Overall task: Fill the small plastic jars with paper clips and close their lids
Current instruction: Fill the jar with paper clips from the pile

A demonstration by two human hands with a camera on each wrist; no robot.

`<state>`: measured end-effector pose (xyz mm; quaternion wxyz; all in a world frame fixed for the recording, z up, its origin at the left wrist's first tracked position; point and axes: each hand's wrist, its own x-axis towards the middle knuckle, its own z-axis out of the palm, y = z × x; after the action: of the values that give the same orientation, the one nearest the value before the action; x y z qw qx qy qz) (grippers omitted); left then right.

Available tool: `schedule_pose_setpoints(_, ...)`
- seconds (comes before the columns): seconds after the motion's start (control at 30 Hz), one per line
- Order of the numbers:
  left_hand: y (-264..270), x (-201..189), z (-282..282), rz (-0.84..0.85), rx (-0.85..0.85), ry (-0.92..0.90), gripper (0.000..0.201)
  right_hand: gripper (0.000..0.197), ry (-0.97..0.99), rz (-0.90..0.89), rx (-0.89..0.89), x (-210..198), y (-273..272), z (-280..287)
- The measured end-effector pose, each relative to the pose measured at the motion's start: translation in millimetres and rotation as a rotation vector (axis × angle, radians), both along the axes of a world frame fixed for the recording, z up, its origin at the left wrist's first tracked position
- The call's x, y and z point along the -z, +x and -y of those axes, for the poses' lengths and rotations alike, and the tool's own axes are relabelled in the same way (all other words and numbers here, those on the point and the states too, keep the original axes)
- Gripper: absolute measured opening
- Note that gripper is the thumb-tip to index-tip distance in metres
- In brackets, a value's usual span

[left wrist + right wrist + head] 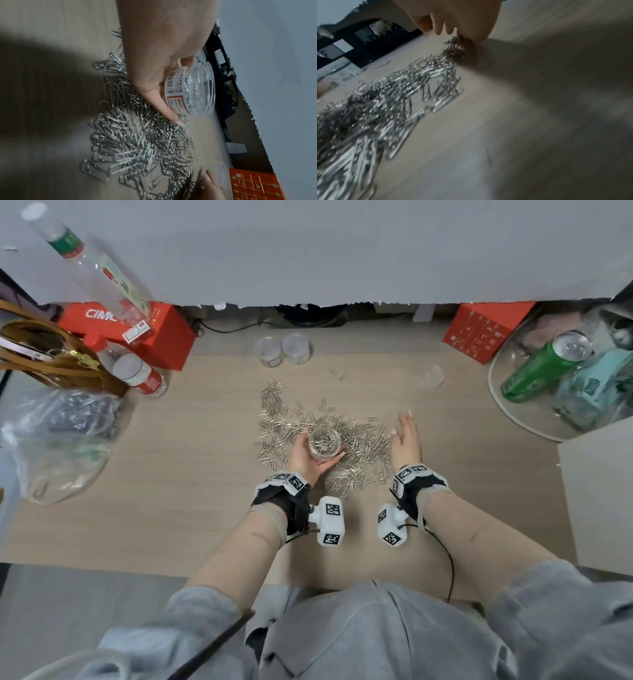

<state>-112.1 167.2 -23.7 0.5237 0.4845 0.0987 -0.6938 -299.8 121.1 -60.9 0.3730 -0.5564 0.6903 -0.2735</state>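
Note:
My left hand [310, 455] grips a small clear plastic jar [324, 442] partly filled with paper clips, lidless, over a spread pile of silver paper clips [363, 453] on the wooden table. In the left wrist view the labelled jar [190, 92] sits between thumb and fingers. My right hand [406, 436] lies at the pile's right edge, fingers straight, holding nothing; in the right wrist view its fingertips [440, 29] hang just above the clips [388, 97]. Two more clear jars [283, 350] stand at the back. A clear lid [430, 375] lies to the right.
A red box [137, 332], bottles [137, 371] and a brown bag [44, 357] crowd the back left. A plastic bag [58, 440] lies at left. Another red box [484, 332], a green can [544, 368] and a clear container stand at right.

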Motion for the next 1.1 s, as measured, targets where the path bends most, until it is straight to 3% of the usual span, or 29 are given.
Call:
schedule_pose_setpoints(0.27,27.3,12.2,-0.8,0.007,0.039,-0.012,0.048,0.05,0.056,-0.152,-0.094,5.7,40.9,-10.7)
schedule_pose_setpoints(0.5,53.0,13.8,9.6,0.019,0.084,-0.033,0.047,0.047,-0.028,0.005,-0.186,-5.1,66.9,-2.6)
schedule_pose_setpoints(0.6,61.7,13.2,16.9,0.023,0.103,-0.043,0.047,0.046,-0.061,-0.126,-0.106,-6.7,62.7,5.8)
schedule_pose_setpoints(0.83,72.3,14.2,24.8,0.021,0.144,-0.064,0.051,0.061,0.147,-0.36,0.057,-2.3,39.5,20.5)
schedule_pose_setpoints(1.1,79.1,19.6,23.0,0.014,0.244,-0.088,0.053,0.064,0.186,-0.366,-0.089,-3.4,47.2,9.7)
